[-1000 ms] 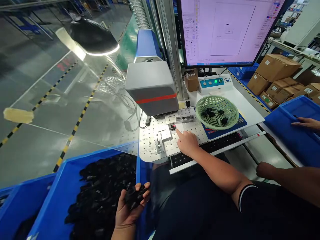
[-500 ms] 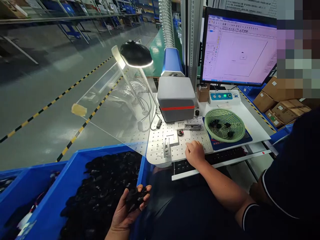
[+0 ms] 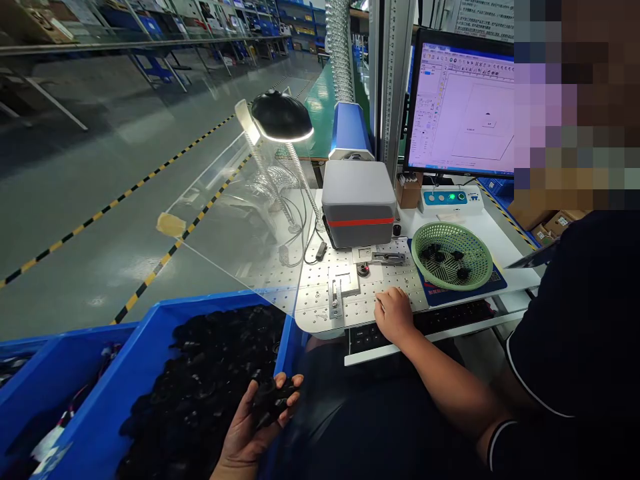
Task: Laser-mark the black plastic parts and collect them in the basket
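My left hand (image 3: 257,417) is palm up at the near right side of a blue bin, its fingers curled round several small black parts (image 3: 270,400). Their exact kind is hard to make out. A heap of similar black pieces (image 3: 210,373) fills the blue bin (image 3: 155,320). My right hand (image 3: 395,313) rests at the front edge of the perforated metal plate (image 3: 315,313), fingers curled; whatever they may hold is hidden. Beyond it, a small round black part (image 3: 363,270) sits against the metal stops (image 3: 345,283), below the grey machine head (image 3: 359,203).
A green basket (image 3: 453,257) with a few black parts stands right of the plate. Behind are a control box (image 3: 451,198) and a monitor (image 3: 465,107). A lamp (image 3: 283,117) and clear sheet (image 3: 225,247) stand left. Another person (image 3: 575,320) is close at right.
The view has shifted slightly, so the bench appears a little lower and farther right. The person at right has leaned in and covers more of the monitor. Both my hands stay nearly in place.
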Tool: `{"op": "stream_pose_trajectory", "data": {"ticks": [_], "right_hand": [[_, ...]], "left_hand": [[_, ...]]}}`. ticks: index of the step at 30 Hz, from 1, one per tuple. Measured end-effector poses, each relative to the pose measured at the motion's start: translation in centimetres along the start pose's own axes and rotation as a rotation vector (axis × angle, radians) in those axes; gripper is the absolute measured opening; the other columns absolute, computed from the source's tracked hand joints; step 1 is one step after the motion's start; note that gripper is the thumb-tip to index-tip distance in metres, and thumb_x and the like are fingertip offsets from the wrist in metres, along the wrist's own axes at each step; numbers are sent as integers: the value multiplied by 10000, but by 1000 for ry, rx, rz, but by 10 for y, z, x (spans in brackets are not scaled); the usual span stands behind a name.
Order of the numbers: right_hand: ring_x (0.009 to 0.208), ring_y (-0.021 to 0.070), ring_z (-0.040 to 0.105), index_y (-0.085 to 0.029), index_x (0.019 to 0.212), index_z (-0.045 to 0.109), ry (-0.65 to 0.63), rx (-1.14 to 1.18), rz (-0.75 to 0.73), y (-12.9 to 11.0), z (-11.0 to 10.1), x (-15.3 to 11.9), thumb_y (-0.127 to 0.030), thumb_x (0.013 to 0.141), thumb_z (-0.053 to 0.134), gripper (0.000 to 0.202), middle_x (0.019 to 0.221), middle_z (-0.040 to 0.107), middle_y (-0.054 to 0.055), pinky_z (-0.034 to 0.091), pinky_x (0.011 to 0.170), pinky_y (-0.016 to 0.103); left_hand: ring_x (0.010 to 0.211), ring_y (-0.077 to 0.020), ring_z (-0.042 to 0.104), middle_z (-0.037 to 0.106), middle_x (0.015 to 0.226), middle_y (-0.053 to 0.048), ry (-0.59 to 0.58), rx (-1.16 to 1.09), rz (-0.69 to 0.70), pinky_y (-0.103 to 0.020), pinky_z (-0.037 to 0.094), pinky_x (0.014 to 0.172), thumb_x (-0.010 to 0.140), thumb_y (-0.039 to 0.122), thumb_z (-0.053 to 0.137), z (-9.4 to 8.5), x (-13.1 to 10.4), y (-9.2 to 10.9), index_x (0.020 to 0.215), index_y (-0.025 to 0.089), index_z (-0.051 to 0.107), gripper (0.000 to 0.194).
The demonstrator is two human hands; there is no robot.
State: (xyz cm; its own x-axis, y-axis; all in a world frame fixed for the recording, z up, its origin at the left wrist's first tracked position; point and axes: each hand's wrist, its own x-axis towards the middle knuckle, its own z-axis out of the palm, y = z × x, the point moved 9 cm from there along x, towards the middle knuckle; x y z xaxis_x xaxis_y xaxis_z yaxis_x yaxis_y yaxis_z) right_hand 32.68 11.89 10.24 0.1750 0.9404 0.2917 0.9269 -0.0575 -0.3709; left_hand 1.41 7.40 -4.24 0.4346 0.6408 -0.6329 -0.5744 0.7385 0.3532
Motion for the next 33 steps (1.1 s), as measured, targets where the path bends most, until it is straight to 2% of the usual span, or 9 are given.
{"op": "stream_pose_trajectory", "data": {"ticks": [8, 11, 15, 18, 22, 26, 31, 33], "right_hand": [[1071, 259, 543, -209, 1059, 705, -9, 94, -23, -9, -21, -32, -193, 876, 633, 197, 1144, 632, 99, 444, 929, 404], [1066, 254, 577, -212, 1052, 699, -10, 143, -37, -9, -40, -49, -197, 896, 606, 182, 1116, 667, 94, 458, 943, 409], [1004, 231, 635, -204, 1018, 695, -26, 187, -25, 3, -61, -75, -122, 898, 525, 224, 1047, 712, 83, 484, 924, 394], [1006, 226, 655, -220, 1013, 699, -144, 179, -10, 12, -58, -89, -82, 875, 520, 264, 1060, 727, 70, 503, 916, 384], [1043, 219, 657, -230, 1009, 699, -276, 185, -61, 9, -42, -97, -70, 866, 551, 261, 1071, 727, 57, 509, 926, 367], [1126, 231, 640, -221, 1072, 690, -287, 192, -82, 5, -34, -95, -99, 883, 598, 243, 1138, 717, 71, 495, 973, 381], [1035, 239, 667, -214, 1044, 692, -316, 202, -89, 6, -29, -95, -131, 897, 630, 180, 1068, 731, 68, 518, 901, 394], [1029, 250, 668, -209, 1075, 684, -268, 221, -95, 7, -33, -93, -152, 903, 635, 187, 1077, 732, 75, 518, 899, 414]], "left_hand": [[688, -168, 538, 637, 1009, -112, -28, -9, -4, -265, 478, 499, 644, 468, 835, 0, 1, -1, 846, 193, 596, 417], [694, -172, 534, 634, 1002, -110, -42, -19, -13, -274, 487, 509, 638, 460, 839, -2, 2, -2, 840, 193, 602, 409], [691, -171, 523, 632, 990, -101, -56, -11, -8, -272, 479, 504, 628, 488, 839, -5, 4, -2, 836, 200, 611, 422], [691, -174, 519, 627, 976, -105, -63, -2, -10, -277, 477, 507, 610, 486, 852, -4, 5, -2, 825, 193, 615, 434], [691, -175, 518, 615, 959, -107, -76, 5, -6, -272, 472, 502, 609, 471, 858, 0, 4, -2, 819, 185, 615, 430], [688, -168, 513, 612, 960, -101, -83, 15, 0, -268, 476, 502, 610, 475, 861, 2, 3, -2, 813, 187, 608, 434], [679, -158, 517, 619, 969, -97, -85, 18, 9, -259, 478, 505, 628, 488, 851, 5, 2, -2, 824, 186, 606, 435], [676, -156, 517, 619, 963, -93, -91, 15, 10, -263, 482, 507, 645, 485, 840, 6, 2, -2, 824, 186, 602, 422]]}}
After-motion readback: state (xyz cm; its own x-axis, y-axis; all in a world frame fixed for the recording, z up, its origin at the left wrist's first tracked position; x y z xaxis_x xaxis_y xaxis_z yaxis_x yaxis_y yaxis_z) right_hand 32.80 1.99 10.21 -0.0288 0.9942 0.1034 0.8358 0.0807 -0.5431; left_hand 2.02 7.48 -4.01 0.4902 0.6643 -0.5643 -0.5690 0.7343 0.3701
